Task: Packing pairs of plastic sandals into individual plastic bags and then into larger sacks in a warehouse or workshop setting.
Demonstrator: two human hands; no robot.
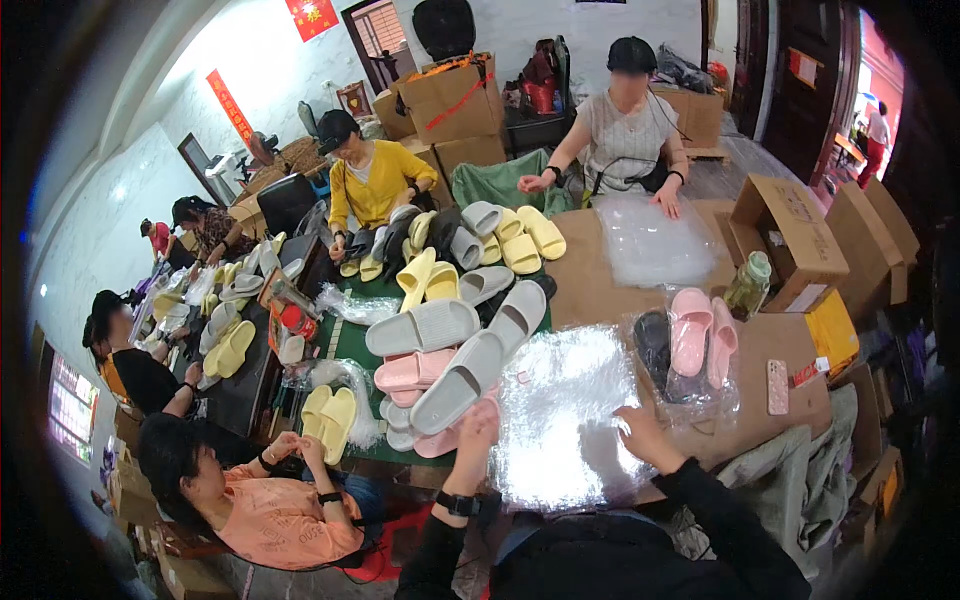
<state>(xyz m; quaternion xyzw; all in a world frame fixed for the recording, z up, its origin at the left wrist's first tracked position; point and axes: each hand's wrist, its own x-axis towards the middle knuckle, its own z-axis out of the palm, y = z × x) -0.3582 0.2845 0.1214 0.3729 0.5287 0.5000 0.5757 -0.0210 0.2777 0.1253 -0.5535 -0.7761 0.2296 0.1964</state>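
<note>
1. My left grip (pixel 478 420) pinches one grey foam slipper (pixel 462 382) atop the pile.
2. My right grip (pixel 640 432), fingers spread, presses one clear plastic bag (pixel 560 415) on the tabletop (pixel 590 285).
3. Another clear bag (pixel 700 395) holds two pink slippers (pixel 700 335).

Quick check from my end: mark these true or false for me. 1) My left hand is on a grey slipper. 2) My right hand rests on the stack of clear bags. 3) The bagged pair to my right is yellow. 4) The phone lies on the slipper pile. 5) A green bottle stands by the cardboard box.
1) True: the left hand grips a grey slipper.
2) True: the right hand rests on the clear bags.
3) False: the bagged pair is pink.
4) False: the phone lies on the brown table, apart from the slipper pile.
5) True: the green bottle stands beside the cardboard box.
</note>
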